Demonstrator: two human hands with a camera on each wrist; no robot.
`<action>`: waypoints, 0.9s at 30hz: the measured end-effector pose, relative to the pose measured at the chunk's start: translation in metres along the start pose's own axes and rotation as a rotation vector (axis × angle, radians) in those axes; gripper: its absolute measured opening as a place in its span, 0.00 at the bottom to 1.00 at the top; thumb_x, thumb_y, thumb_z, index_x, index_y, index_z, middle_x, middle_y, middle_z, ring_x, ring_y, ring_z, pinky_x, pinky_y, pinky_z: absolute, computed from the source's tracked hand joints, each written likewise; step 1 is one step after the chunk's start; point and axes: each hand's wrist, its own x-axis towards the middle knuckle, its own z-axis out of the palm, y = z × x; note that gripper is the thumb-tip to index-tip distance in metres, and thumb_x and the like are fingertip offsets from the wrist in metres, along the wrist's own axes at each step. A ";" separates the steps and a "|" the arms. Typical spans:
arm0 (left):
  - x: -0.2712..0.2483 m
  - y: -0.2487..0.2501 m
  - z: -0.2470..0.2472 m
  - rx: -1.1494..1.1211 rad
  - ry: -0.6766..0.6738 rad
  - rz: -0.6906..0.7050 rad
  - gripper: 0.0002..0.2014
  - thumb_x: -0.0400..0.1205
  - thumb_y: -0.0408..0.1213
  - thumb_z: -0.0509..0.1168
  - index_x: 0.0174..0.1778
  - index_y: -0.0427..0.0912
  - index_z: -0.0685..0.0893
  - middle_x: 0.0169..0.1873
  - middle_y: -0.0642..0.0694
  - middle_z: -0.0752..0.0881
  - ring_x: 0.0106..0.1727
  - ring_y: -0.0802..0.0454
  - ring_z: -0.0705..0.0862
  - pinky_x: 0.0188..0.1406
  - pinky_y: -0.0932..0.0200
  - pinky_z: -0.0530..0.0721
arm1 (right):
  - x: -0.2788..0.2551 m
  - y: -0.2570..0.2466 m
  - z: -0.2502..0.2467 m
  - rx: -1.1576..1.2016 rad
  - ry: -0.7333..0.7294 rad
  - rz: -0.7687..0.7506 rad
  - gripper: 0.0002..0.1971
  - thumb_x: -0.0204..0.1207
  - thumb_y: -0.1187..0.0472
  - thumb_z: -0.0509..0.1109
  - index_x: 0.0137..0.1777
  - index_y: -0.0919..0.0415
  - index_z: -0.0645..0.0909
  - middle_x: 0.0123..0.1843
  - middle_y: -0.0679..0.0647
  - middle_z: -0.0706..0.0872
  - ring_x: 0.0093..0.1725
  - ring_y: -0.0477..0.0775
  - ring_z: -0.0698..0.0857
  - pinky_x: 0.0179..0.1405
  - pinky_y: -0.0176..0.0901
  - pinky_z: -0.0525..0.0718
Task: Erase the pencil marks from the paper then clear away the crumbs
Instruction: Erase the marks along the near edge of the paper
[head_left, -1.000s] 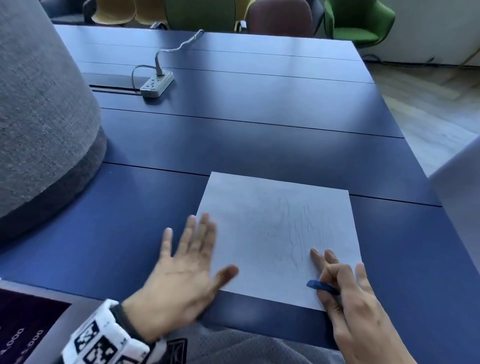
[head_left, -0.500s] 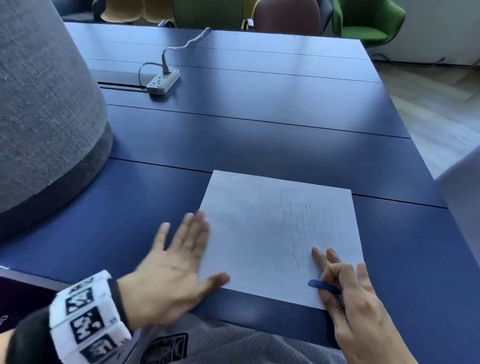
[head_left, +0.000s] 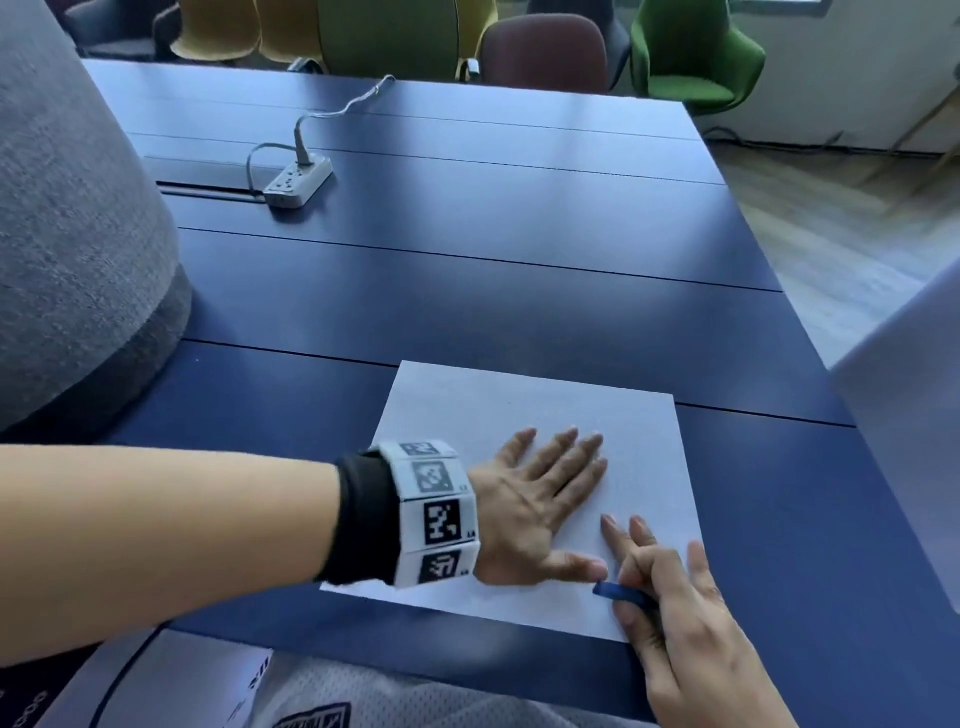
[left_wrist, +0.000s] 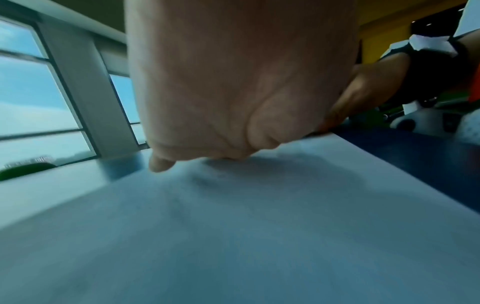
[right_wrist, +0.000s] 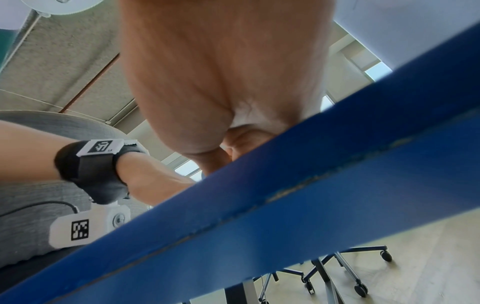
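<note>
A white sheet of paper (head_left: 483, 410) lies near the front edge of the dark blue table (head_left: 467, 260). My left hand (head_left: 545, 499) lies flat on the middle of the sheet with straight fingers pointing right. It covers where the faint pencil marks were. My right hand (head_left: 670, 608) rests on the sheet's near right corner, two fingers stretched onto the paper. It holds a small blue eraser (head_left: 615, 591) under its curled fingers. In the left wrist view the palm (left_wrist: 233, 82) presses the paper (left_wrist: 233, 226). The right wrist view shows the table's front edge (right_wrist: 311, 185) below my palm.
A large grey fabric shape (head_left: 67, 234) stands at the left on the table. A white power strip (head_left: 298, 182) with its cable lies at the back left. A pale panel (head_left: 914, 467) rises at the right edge. Chairs (head_left: 691, 52) line the far side.
My left hand has swept from the table left of the sheet rightward across the paper to its middle, next to the right hand. The right hand with the eraser has stayed put.
</note>
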 end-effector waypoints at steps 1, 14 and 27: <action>0.001 -0.001 0.003 -0.011 -0.010 0.011 0.45 0.82 0.70 0.39 0.83 0.44 0.28 0.80 0.47 0.24 0.79 0.52 0.22 0.79 0.45 0.26 | 0.000 0.000 0.001 0.008 -0.001 0.019 0.09 0.75 0.45 0.49 0.49 0.23 0.59 0.73 0.20 0.68 0.81 0.46 0.65 0.79 0.28 0.49; -0.057 -0.050 0.019 -0.455 -0.075 -0.591 0.50 0.64 0.74 0.22 0.73 0.42 0.16 0.72 0.44 0.13 0.74 0.49 0.14 0.79 0.45 0.25 | -0.002 0.001 0.003 0.046 0.002 0.046 0.13 0.75 0.55 0.54 0.44 0.30 0.59 0.72 0.15 0.67 0.82 0.41 0.62 0.75 0.17 0.45; -0.076 -0.054 0.019 -0.310 -0.131 -0.543 0.56 0.54 0.79 0.12 0.71 0.42 0.14 0.71 0.46 0.12 0.73 0.49 0.14 0.75 0.35 0.22 | -0.001 -0.002 0.000 -0.003 0.118 -0.068 0.04 0.76 0.52 0.51 0.43 0.40 0.60 0.71 0.23 0.75 0.76 0.31 0.67 0.78 0.29 0.54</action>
